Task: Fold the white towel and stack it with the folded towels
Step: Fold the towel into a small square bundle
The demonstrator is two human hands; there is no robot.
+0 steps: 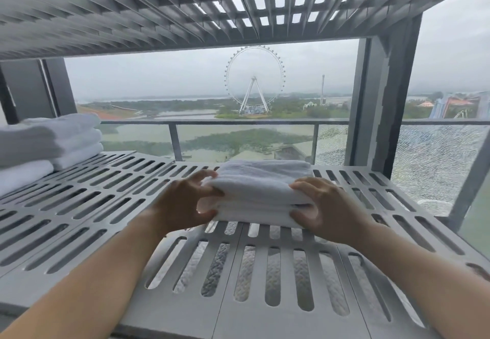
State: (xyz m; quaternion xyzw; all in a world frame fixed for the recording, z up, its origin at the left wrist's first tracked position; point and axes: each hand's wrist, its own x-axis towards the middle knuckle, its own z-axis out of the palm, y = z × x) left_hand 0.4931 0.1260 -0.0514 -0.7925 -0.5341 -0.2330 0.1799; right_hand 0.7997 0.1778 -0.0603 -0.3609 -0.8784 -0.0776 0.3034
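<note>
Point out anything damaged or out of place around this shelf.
The glass pane right of the grey slotted metal shelf is crazed with fine cracks, as if shattered. The folded white towel in the left hand and right hand and the stacked white towels look tidy.

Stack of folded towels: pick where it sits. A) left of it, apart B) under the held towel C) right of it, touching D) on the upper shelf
A: the stack of folded towels lies at the left end of the slotted shelf, apart from the white towel that the left hand and right hand grip.
</note>
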